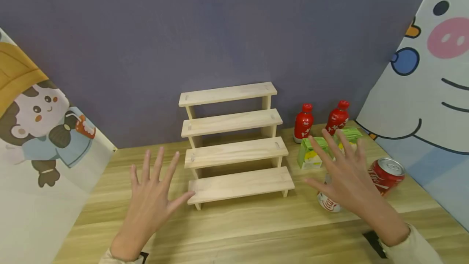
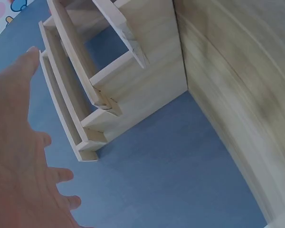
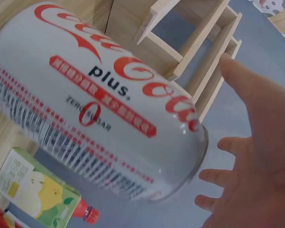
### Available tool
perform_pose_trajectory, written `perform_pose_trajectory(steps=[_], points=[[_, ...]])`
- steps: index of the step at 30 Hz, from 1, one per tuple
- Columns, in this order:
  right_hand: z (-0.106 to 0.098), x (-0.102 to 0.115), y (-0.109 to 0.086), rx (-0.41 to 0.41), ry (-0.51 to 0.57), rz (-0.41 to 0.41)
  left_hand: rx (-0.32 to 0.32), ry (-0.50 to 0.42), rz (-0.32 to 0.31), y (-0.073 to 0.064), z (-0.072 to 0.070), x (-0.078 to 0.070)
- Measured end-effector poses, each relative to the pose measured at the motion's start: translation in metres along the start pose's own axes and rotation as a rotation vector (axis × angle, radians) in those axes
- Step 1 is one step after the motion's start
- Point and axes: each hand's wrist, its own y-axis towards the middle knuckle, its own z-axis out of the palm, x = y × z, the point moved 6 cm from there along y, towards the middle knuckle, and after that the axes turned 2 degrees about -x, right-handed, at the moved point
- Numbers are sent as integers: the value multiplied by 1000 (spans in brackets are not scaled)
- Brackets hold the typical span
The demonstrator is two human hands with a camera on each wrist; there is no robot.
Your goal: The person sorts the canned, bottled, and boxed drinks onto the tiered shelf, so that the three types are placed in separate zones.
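Note:
My left hand (image 1: 148, 199) is held out over the table with fingers spread and nothing in it. Its thumb overlaps the lowest left corner of a pale wooden four-step display stand (image 1: 238, 184) in the head view. Fingers also spread and holding nothing, my right hand (image 1: 349, 174) hovers above a group of drinks. Partly hidden under it is a white Coca-Cola can (image 1: 328, 203), large and close in the right wrist view (image 3: 99, 104). A red soda can (image 1: 389, 174) stands just to the right of that hand.
Two green juice cartons (image 1: 310, 157) with fruit pictures stand beyond the right hand, one partly covered by its fingers. Behind them are two red bottles (image 1: 303, 124) near the grey-blue back wall (image 1: 227, 31). Cartoon-printed side panels (image 1: 421, 93) flank the wood-grain table (image 1: 242, 231).

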Motion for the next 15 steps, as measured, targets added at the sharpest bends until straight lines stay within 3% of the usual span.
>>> perform_pose_trajectory(steps=[7,15], points=[[-6,-6,-7,-42,1,-6,8,-4,-32,-14,-2,3],[-11,-7,-18,-53,-10,-8,16,8,-2,-26,-2,-6]])
